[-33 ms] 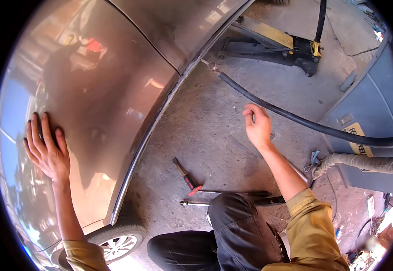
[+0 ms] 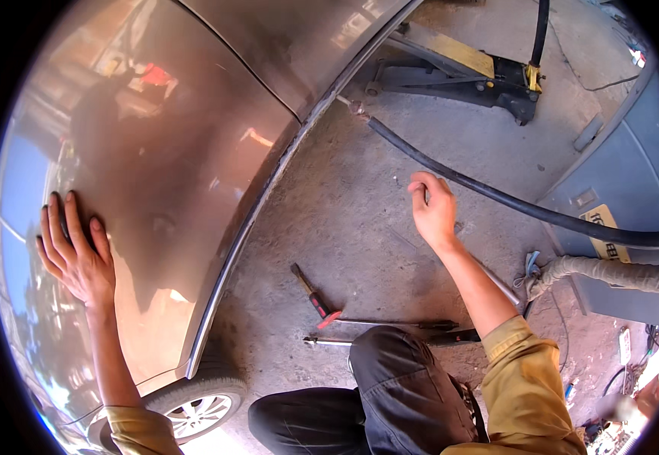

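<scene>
My left hand (image 2: 75, 254) lies flat with fingers spread on the glossy bronze car body panel (image 2: 193, 136), holding nothing. My right hand (image 2: 432, 208) hovers over the concrete floor, fingers curled together with thumb against fingertips; I see nothing clearly in it. It sits just short of a thick black hose (image 2: 496, 197) that runs from the car's sill to the right. Below my right forearm, on the floor, lie a red-handled screwdriver (image 2: 313, 296) and a long thin metal rod tool (image 2: 390, 324). My knee in dark trousers (image 2: 397, 387) is bent beside them.
A black and yellow floor jack (image 2: 466, 68) reaches under the car at the top. A blue-grey machine cabinet (image 2: 632, 189) stands at the right with a cloth-wrapped hose (image 2: 610, 273). The car's wheel (image 2: 193, 413) is at the lower left. Cables and small items litter the lower right.
</scene>
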A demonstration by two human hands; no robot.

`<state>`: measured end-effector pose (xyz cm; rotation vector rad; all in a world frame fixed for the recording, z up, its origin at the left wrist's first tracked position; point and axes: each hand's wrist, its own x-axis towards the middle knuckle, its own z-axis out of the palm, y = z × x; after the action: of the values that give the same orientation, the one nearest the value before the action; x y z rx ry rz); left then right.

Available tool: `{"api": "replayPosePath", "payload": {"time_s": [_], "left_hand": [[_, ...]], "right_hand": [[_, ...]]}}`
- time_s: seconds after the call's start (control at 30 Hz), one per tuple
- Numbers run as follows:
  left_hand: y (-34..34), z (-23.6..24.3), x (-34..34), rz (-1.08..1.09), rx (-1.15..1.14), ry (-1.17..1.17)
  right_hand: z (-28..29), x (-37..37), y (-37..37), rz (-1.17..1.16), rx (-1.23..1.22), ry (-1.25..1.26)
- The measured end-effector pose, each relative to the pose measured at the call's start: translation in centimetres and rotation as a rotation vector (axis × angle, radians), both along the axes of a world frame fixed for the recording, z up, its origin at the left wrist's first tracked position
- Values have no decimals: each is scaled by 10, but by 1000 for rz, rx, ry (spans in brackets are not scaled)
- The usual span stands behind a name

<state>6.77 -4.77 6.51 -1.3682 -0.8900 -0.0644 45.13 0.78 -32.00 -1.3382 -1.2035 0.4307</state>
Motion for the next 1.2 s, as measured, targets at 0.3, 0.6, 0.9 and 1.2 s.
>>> {"api": "replayPosePath", "payload": {"time_s": [0.3,0.6,0.9,1.2], "left_hand": [[13,-5,-4,-51,25,93],[13,-9,-3,-71,-3,110],[16,-8,-2,-60,17,97],[12,-5,2,-47,33,121]], "right_hand": [[-84,-82,-50,258,-414,-5],[-127,-54,-120,272,-589,-206],[-205,129,-149,38,-1154,-730],[-159,123,-120,186,-895,-686]]}}
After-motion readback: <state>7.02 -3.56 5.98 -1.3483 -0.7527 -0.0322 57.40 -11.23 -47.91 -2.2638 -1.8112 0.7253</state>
